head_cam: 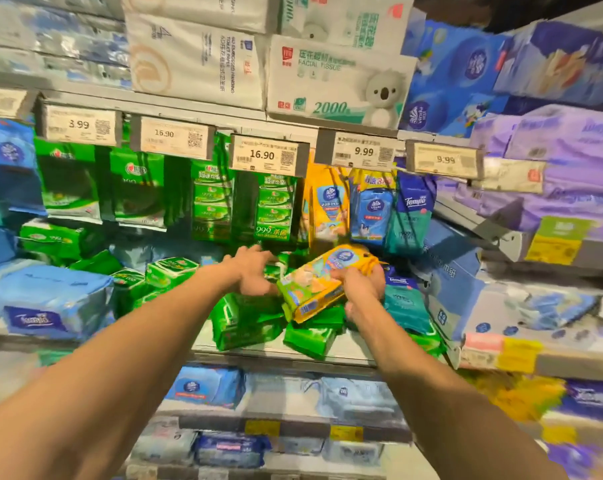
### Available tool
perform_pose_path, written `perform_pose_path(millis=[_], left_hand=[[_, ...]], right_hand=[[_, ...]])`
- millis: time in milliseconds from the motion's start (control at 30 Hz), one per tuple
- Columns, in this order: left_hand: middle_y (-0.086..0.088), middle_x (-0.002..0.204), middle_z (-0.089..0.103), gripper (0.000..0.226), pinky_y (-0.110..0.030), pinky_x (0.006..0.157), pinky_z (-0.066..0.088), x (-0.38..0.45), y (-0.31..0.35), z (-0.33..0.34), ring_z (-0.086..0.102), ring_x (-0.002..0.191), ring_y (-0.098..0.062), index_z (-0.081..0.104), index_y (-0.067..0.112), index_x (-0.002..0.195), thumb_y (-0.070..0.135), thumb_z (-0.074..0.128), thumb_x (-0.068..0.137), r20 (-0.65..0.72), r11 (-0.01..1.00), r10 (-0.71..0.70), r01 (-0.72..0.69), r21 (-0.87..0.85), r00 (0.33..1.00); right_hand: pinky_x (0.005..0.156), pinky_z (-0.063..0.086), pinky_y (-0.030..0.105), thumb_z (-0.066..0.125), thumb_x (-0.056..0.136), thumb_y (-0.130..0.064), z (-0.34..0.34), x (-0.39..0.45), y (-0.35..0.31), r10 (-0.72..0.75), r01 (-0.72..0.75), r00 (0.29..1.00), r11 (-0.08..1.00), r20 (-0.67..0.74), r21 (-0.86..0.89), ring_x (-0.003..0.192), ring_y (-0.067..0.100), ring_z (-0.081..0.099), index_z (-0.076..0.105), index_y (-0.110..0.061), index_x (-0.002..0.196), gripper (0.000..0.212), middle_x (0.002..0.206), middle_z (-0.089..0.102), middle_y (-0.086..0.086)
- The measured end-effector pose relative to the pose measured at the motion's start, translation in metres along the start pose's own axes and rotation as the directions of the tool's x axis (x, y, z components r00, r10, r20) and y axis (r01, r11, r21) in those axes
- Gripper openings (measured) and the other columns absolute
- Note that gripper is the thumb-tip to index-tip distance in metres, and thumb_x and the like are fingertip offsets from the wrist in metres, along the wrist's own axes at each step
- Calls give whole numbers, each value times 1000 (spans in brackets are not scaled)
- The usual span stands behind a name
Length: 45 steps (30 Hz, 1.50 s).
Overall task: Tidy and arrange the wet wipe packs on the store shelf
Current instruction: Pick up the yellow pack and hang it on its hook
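A yellow wipe pack (327,282) is gripped by the right hand (360,285) above the jumbled green packs (248,323) mid-shelf; the left hand (255,271), fingers spread and holding nothing, is held just left of it; sorting seems underway; next, the pack probably belongs with the yellow packs (327,206) hanging behind.

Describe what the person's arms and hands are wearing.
Nothing is worn: both forearms are bare up to the frame's edge, with no sleeves in view. The left hand and right hand show no gloves, watch, bracelet or rings, though motion blur hides fine detail.
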<state>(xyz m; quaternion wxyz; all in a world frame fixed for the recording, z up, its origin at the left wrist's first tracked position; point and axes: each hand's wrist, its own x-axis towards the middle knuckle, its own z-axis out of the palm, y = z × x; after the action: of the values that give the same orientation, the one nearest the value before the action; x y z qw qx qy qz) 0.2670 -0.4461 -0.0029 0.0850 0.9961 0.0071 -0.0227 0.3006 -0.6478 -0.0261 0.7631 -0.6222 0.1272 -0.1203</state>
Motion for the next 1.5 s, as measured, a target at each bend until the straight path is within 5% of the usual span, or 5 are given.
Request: perform_pose_path(millis=[233, 433, 733, 1000, 1500], left_hand=[[-13, 141, 38, 77, -56, 105, 36, -20, 29, 19, 35, 133, -36, 35, 18, 147, 47, 62, 81, -41, 995, -92, 94, 29, 995], [-12, 139, 39, 80, -58, 106, 35, -22, 21, 5, 36, 132, -36, 37, 21, 146, 49, 61, 75, -44, 995, -99, 99, -8, 994], [-11, 147, 34, 72, -56, 107, 35, -8, -2, -9, 34, 136, -35, 35, 20, 148, 40, 62, 84, -79, 994, -99, 102, 39, 992], [-12, 151, 32, 74, -56, 108, 32, 12, -10, -12, 32, 138, -36, 32, 20, 149, 43, 61, 85, -86, 997, -65, 69, 44, 994], [-10, 153, 31, 77, -55, 109, 33, 37, -2, -11, 36, 138, -37, 34, 19, 150, 41, 62, 82, -57, 1000, -9, 9, 6, 998]], right_hand=[[82, 60, 48, 74, 65, 20, -21, -1, -16, -98, 115, 892, 993, 441, -11, 102, 25, 70, 54, -14, 124, 72, 112, 72, 4], [80, 61, 42, 74, 67, 20, -20, -2, -41, -144, 213, 773, 976, 618, -38, 111, 23, 65, 42, -19, 145, 92, 131, 60, 4], [83, 55, 61, 68, 71, 24, -6, 1, -97, -257, 238, 710, 964, 655, 120, 91, 28, 67, 54, -17, 94, 49, 98, 70, 6], [74, 61, 42, 66, 66, 30, -17, 4, -76, -281, 251, 656, 956, 701, 149, 110, 30, 66, 40, -14, 144, 93, 128, 63, 11], [79, 60, 39, 72, 53, 15, -22, 2, -74, -387, 294, 610, 921, 691, 256, 104, 26, 67, 42, -7, 142, 96, 119, 67, 9]])
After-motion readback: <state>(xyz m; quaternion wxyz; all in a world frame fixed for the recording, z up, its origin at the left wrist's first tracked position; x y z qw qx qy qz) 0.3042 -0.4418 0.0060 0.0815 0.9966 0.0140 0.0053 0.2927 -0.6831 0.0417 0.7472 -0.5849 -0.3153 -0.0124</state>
